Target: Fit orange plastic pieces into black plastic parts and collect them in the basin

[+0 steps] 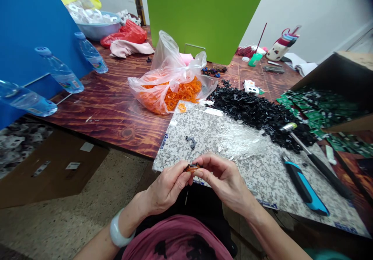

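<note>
Between my two hands, close to my body, is a small black plastic part with an orange band (192, 168) along it. My left hand (170, 180) pinches its left end with thumb and fingers. The right end is gripped by my right hand (223, 176), thumb in front and fingers behind. Just beyond them a single black clip-like part (191, 142) lies on the speckled grey board (186, 124). A heap of thin clear or silvery pins (241, 139) sits farther right on that board. Parts of the held piece are covered by my fingertips.
A plastic bag of orange bands (175, 89) stands behind the board. To the right are a pile of black parts (247, 108), a hammer (317, 163), a blue-black cutter (305, 186) and a box of green circuit boards (320, 104). Water bottles (60, 70) stand left.
</note>
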`<state>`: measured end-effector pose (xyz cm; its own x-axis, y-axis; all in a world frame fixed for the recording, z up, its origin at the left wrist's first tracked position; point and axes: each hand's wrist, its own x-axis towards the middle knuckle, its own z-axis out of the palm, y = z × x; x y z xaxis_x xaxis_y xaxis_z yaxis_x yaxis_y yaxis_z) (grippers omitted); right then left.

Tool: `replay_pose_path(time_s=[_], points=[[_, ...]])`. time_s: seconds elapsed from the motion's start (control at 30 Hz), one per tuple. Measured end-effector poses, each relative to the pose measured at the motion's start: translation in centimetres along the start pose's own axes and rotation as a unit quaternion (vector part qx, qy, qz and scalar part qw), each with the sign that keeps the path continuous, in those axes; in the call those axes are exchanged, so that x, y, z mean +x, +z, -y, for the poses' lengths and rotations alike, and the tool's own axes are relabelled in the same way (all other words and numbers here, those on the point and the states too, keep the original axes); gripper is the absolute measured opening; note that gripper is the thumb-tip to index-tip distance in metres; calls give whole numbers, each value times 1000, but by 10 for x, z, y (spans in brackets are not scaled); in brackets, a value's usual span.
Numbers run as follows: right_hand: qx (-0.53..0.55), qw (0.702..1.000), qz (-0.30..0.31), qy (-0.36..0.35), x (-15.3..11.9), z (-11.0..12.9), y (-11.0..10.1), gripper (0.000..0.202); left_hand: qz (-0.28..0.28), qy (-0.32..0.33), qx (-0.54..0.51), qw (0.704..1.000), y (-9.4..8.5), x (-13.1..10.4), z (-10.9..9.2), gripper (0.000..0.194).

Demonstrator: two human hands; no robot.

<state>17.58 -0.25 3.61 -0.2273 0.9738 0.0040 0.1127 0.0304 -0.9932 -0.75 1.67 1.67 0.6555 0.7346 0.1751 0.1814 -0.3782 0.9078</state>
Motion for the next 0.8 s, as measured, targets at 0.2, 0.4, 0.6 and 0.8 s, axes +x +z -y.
replay_pose_path(time_s=[0.2, 0.4, 0.6, 0.8], points=[[-49, 998, -19, -18, -4, -1, 4, 12, 1, 8, 23, 1000, 1, 0, -1, 20], [-65, 997, -18, -46, -5, 4, 5, 10, -3, 42, 32, 999, -1, -1, -3, 18], [-79, 996, -25, -41, -10, 7, 6, 11, 1, 59, 48, 997, -2, -4, -4, 22], [-97, 994, -19, -49, -10, 8, 5, 11, 29, 35, 37, 998, -5, -5, -7, 22]])
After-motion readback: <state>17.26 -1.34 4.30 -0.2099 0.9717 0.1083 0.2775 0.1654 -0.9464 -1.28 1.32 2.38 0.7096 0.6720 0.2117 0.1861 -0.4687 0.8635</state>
